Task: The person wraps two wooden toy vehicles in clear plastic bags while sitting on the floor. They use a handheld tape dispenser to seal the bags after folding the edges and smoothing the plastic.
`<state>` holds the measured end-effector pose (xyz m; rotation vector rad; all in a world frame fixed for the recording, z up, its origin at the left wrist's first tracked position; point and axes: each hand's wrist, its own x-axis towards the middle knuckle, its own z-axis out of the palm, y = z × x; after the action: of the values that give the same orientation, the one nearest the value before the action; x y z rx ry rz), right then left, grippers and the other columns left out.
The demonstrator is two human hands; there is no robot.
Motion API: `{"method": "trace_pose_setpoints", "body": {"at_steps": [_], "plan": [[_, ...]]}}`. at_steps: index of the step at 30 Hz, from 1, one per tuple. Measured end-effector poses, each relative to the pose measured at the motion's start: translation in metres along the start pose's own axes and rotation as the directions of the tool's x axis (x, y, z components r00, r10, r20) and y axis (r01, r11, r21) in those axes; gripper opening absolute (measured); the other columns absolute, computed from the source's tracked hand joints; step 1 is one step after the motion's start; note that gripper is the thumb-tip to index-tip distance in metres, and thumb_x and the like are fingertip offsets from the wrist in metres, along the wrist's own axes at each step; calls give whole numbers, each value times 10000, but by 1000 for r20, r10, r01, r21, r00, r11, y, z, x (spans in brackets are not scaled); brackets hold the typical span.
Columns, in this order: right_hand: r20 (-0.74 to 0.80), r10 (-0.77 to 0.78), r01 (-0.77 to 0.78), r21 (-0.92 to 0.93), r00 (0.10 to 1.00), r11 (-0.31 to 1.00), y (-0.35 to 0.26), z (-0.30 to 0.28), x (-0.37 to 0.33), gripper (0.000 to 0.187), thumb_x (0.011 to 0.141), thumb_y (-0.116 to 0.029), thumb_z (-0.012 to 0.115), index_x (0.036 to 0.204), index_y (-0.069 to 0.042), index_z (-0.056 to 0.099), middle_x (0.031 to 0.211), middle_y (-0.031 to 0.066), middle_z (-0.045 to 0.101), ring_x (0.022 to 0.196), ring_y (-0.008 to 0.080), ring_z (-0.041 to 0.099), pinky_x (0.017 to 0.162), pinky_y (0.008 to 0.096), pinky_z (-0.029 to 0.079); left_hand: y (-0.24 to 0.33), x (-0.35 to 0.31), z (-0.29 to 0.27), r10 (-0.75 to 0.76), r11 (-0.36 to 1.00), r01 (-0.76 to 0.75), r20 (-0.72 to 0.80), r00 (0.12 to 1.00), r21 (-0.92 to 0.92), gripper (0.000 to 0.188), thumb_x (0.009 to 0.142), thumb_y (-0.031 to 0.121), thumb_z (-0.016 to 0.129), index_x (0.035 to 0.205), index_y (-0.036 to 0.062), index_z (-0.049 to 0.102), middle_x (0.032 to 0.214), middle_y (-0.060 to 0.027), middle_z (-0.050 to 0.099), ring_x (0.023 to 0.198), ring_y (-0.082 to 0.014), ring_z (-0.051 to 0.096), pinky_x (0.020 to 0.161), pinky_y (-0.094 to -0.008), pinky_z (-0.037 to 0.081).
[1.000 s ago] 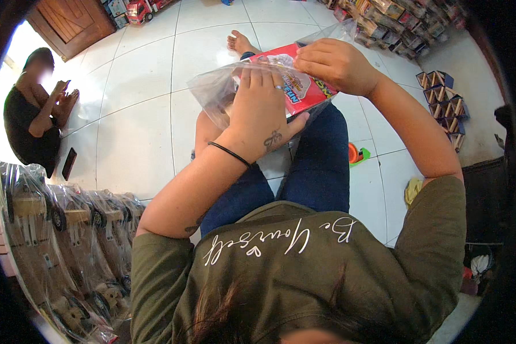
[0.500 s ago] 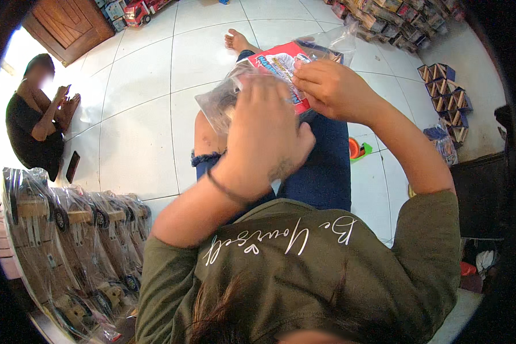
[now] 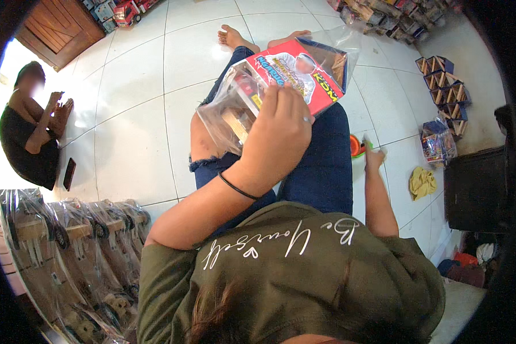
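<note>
Across my thighs lies a clear plastic bag with a toy truck inside, its wooden parts and wheels partly hidden by glare. A red printed card lies along the package, which has a dark blue, open box-like end. My left hand is closed on the package near its middle, fingertips over the card. Down on the floor to the right, my right hand is at a green tape dispenser with an orange roll. Its fingers are small and blurred, so their grip is unclear.
Left, wrapped wooden toy trucks stand in rows. A person sits beyond them by a phone. At right are stacked blue-and-wood pieces, a bagged item, a yellow cloth and a black box.
My right hand has left the package and gone down to the tape dispenser on the floor. My left hand has shifted slightly right, uncovering more of the truck and card.
</note>
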<state>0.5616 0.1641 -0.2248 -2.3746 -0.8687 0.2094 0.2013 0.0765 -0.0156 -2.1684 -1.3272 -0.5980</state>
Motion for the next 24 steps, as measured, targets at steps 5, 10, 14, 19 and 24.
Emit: {"method": "trace_pose_setpoints", "body": {"at_steps": [5, 10, 14, 19, 24], "plan": [[647, 273, -472, 154, 712, 868, 170, 121, 78, 795, 679, -609, 766, 1022, 91, 610, 926, 180, 629, 794, 291, 650, 617, 431, 533, 4, 1, -5, 20, 999, -17, 47, 999, -51, 325, 808, 208, 540, 941, -54, 677, 995, -171, 601, 999, -308, 524, 963, -434, 405], [622, 168, -471, 363, 765, 804, 119, 133, 105, 555, 798, -446, 721, 1082, 16, 606, 972, 146, 632, 825, 284, 644, 668, 435, 542, 4, -3, -6, 26, 999, -27, 33, 999, 24, 307, 793, 203, 536, 933, -37, 667, 1012, -152, 585, 1000, -298, 522, 938, -417, 407], [562, -129, -555, 827, 817, 87, -30, -3, 77, 377, 931, -319, 586, 1236, -97, 568, 1185, 100, 626, 1034, 273, 633, 862, 451, 547, 4, -8, -1, 21, 1000, -21, -25, 999, 4, 288, 795, 172, 540, 936, -59, 637, 1039, -158, 586, 996, -291, 527, 955, -428, 403], [-180, -654, 385, 905, 735, 183, -236, -173, -5, 375, 913, -221, 591, 1247, -54, 566, 1155, 52, 603, 990, 159, 593, 795, 334, 493, 2, -11, 3, -3, 1000, 1, -100, 995, -15, 333, 804, 161, 545, 1000, -94, 631, 1035, -164, 586, 981, -283, 528, 948, -411, 414], [55, -961, 907, 348, -271, -236, -378, -162, -134, 275, 748, -196, 653, 980, -53, 689, 841, 134, 676, 835, 295, 655, 792, 371, 517, 1, -14, 5, -23, 998, 16, -132, 991, -59, 357, 819, 169, 574, 1041, -107, 623, 1027, -162, 584, 955, -274, 533, 920, -385, 435]]}}
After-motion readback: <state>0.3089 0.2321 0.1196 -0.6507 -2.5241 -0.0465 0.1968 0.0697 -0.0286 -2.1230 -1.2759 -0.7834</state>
